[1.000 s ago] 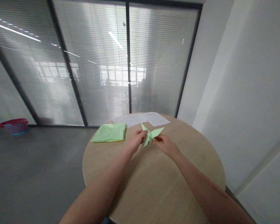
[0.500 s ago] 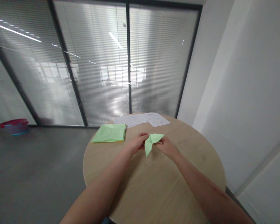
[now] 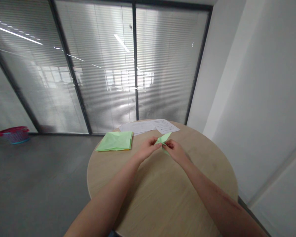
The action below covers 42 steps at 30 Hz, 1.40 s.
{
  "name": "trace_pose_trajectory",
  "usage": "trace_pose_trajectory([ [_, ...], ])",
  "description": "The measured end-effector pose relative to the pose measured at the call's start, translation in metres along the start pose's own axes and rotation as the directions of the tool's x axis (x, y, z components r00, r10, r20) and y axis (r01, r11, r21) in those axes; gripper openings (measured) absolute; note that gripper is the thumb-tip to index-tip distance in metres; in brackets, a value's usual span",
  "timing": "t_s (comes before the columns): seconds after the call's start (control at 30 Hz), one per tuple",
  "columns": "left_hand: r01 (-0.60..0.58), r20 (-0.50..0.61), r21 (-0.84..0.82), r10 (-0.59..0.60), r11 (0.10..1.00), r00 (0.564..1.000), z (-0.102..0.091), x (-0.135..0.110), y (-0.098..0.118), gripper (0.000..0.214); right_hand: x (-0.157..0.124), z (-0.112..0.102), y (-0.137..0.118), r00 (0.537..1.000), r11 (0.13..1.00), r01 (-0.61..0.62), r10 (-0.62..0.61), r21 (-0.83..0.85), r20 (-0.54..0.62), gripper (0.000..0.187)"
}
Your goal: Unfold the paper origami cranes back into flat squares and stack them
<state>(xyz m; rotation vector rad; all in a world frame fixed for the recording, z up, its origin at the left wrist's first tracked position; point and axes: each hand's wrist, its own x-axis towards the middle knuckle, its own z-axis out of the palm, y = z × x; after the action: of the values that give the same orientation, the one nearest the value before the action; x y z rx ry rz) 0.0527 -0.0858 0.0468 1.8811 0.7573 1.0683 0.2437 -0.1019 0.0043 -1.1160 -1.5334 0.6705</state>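
Between my two hands is a piece of folded light-green paper [image 3: 165,137], held above the middle of the round table. My left hand [image 3: 149,148] pinches its left side, thumb toward me. On the right side my right hand [image 3: 174,149] grips it with the fingers closed. One pointed flap sticks up and away to the right, and a smaller part shows below the fingers. My fingers hide the centre of the folds.
A stack of green sheets [image 3: 115,141] with a yellow edge beneath lies on the round wooden table [image 3: 162,197] at left. Printed white papers [image 3: 166,126] lie at the far edge. A red and blue basket [image 3: 14,135] stands on the floor near the glass partition [image 3: 108,82].
The folded paper has been turned: a flap that pointed down toward me no longer shows there, and one now points up and away. Both hands have shifted their grip and come closer together.
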Motion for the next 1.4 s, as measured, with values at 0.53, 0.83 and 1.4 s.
trace_pose_trajectory([
  [0.53,0.159,0.041,0.078,-0.163,0.984,0.986,-0.008,-0.002,0.0,0.027,-0.001,-0.009,-0.01,0.99,0.985,-0.143,0.142,0.095,0.013,0.032],
  [0.83,0.21,-0.116,0.047,-0.203,0.977,0.972,-0.017,0.003,-0.006,0.026,-0.006,-0.009,-0.02,0.901,0.8,-0.433,0.398,0.416,0.171,0.031],
  [1.4,0.298,-0.169,-0.319,-0.363,0.9,0.916,-0.015,0.001,-0.002,0.022,0.0,-0.013,-0.006,0.884,0.727,-0.466,0.395,0.504,0.248,0.024],
])
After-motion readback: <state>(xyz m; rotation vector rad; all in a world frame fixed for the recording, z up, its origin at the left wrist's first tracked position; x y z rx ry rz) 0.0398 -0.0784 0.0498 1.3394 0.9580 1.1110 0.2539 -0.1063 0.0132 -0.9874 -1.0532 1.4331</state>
